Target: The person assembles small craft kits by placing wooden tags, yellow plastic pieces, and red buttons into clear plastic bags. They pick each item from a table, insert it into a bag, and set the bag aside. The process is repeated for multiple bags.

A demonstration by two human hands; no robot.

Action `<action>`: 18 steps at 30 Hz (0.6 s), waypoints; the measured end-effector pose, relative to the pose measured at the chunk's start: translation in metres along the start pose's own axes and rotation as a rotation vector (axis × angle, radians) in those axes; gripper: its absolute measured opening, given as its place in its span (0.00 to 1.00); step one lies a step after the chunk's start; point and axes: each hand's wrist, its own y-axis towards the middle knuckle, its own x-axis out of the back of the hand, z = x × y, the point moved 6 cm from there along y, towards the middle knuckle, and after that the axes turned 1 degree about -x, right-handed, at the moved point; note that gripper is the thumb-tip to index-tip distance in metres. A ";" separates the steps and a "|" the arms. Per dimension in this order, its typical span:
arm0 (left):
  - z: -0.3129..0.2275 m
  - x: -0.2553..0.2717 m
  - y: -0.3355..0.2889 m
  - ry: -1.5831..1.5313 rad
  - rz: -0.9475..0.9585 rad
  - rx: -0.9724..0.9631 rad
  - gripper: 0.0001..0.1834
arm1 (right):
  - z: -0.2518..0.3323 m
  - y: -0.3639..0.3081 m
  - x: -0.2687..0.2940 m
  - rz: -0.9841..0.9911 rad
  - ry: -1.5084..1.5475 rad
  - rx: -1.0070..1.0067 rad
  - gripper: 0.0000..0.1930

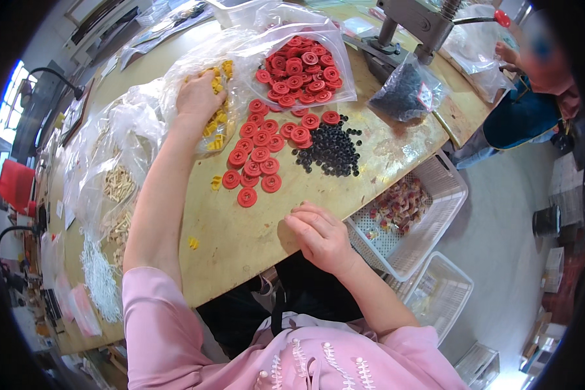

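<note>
My left hand [200,99] reaches into a clear plastic bag [175,83] of small yellow plastic pieces [216,123]; its fingertips are hidden among them. At the table's front edge, my right hand [320,238] rests with fingers curled together, and its palm side is out of sight. Between the hands lies a spread of red round discs [260,155] with ringed centres, like little wheels. Small black rings [328,149] are heaped to their right. Behind them, an open clear bag [346,84] holds more red discs [299,70]. A loose yellow piece [194,243] lies near my left forearm.
A hand press [416,26] with a red-knobbed lever stands at the back right, beside a bag of dark parts [406,91]. Bags of wooden pegs [119,184] and white cords [99,276] line the left. White baskets [458,195] sit below the right edge. Another person [552,78] is at far right.
</note>
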 end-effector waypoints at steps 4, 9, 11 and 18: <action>-0.002 0.013 -0.023 -0.087 -0.132 -0.007 0.27 | -0.002 -0.001 0.000 -0.017 0.010 0.008 0.22; -0.004 0.024 -0.066 -0.259 -0.217 -0.037 0.24 | -0.001 -0.002 -0.003 0.014 0.004 -0.004 0.23; -0.007 0.027 -0.085 -0.300 -0.299 -0.083 0.23 | -0.002 -0.003 -0.004 0.016 -0.010 0.000 0.23; -0.030 0.049 -0.154 -0.422 -0.322 -0.077 0.20 | 0.004 0.001 0.000 -0.015 -0.046 0.039 0.17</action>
